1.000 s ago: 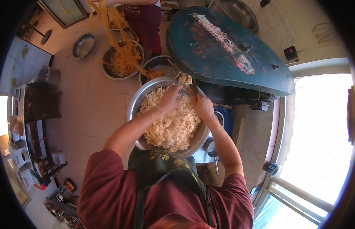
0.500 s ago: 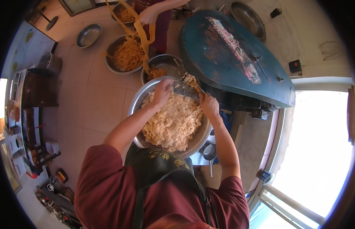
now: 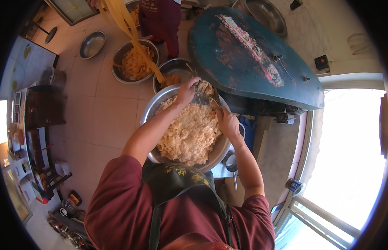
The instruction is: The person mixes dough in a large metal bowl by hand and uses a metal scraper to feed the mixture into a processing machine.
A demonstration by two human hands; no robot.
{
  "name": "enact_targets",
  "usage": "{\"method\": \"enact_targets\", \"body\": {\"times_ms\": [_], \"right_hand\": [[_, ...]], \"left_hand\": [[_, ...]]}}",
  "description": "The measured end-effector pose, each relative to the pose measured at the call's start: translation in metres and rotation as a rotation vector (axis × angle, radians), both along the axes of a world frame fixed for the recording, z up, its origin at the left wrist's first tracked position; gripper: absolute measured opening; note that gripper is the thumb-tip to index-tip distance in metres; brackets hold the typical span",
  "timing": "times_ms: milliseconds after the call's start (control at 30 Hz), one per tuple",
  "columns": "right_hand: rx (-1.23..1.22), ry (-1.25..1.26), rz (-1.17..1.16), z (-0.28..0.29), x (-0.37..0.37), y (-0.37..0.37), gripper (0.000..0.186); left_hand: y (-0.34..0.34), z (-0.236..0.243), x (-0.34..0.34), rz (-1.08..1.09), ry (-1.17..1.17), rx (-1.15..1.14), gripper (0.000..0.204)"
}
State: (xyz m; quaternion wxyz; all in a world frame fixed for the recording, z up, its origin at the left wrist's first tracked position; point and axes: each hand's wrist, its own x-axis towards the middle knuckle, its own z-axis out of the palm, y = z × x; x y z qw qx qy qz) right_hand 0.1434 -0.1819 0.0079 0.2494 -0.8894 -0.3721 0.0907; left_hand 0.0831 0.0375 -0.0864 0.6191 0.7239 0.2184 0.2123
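Note:
Against my front stands a large metal bowl (image 3: 150,109), filled with pale, crumbly dough (image 3: 189,133). At the bowl's far rim my right hand (image 3: 228,123) is closed round the light handle of a scraper (image 3: 201,99) with a wide, dark, flat blade. A clump of dough (image 3: 205,87) sits beyond the blade, by the rim. My left hand (image 3: 187,92) is at the blade's left end, its fingers stretched out toward the clump. Whether the fingertips touch the blade or only the dough is hard to see.
A large green machine housing (image 3: 244,50) stands beyond the bowl to the right. Past the rim are a metal bowl (image 3: 177,66), another holding orange strips (image 3: 137,62), and a shallow bowl (image 3: 92,44) on the floor. A person in a maroon apron (image 3: 158,18) stands there. A small pan (image 3: 231,161) sits right.
My left hand has moved up and right, to the clump by the blade. My right hand has shifted slightly down with the scraper. The other person's orange strips have swung to the left.

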Motion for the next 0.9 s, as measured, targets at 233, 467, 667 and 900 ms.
{"method": "enact_targets", "body": {"times_ms": [233,467,667,900], "right_hand": [[-0.142,-0.041,0.053,-0.029,0.020,0.068,0.032],[-0.137,-0.124,0.023,-0.027,0.000,0.062,0.030],[-0.118,-0.133,-0.019,-0.040,0.015,0.088,0.033],[-0.131,-0.094,-0.034,-0.042,0.014,0.077,0.031]], "left_hand": [[-0.018,0.006,-0.015,-0.057,-0.044,0.541,0.058],[-0.019,0.040,-0.079,-0.165,0.150,0.201,0.055],[0.003,-0.014,-0.001,0.022,-0.095,0.027,0.051],[-0.010,0.002,-0.005,-0.082,-0.001,0.102,0.054]]}}
